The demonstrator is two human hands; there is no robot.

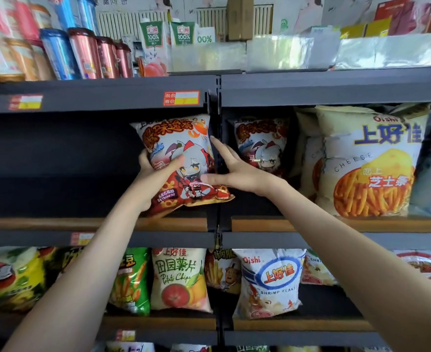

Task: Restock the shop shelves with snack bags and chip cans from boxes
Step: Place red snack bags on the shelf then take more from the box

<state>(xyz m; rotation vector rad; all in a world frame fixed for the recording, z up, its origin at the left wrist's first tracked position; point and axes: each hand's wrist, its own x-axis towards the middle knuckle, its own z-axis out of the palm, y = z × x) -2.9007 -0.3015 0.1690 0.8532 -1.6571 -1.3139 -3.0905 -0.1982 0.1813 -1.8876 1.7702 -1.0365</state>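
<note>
A red and white snack bag with a cartoon figure (184, 138) stands tilted at the right end of the middle shelf's left bay (57, 223). My left hand (156, 176) grips its lower left side, thumb across the front. With straight fingers, my right hand (230, 171) touches the bag's right edge beside the shelf's dark upright (218, 123). A matching bag (262, 146) stands in the right bay, next to a large yellow cheese stick bag (369, 158).
Most of the left bay, left of the held bag, is dark and bare. The top shelf holds chip cans (82, 54) and juice cartons (153, 41). The lower shelf carries several snack bags, among them a potato chips bag (178, 278) and a shrimp flakes bag (270, 283).
</note>
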